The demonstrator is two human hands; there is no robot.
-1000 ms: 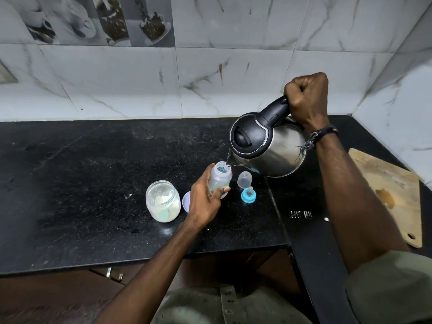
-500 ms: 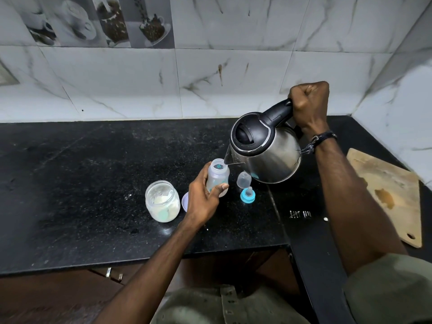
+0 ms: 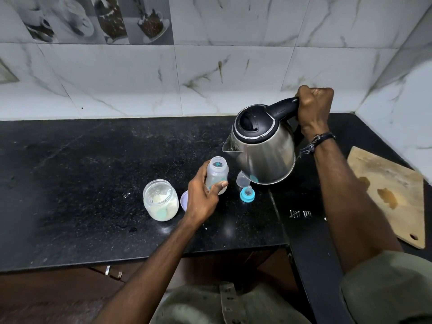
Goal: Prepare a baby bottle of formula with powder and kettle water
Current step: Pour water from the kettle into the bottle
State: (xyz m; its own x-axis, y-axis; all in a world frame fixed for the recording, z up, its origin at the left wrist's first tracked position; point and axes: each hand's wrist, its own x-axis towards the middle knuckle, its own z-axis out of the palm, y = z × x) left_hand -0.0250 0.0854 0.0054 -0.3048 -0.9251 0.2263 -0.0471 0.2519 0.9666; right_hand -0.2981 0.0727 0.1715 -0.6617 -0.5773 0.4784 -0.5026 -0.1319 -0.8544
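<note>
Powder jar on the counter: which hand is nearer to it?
Left. The left hand grips the baby bottle just right of the powder jar, with only the lilac lid between. The right hand holds the kettle handle, far off toward the back right.

Black stone counter point(image 3: 93, 183), wooden cutting board point(image 3: 397, 197) on its right end, marble-look wall tiles point(image 3: 233, 66) behind it.
</note>
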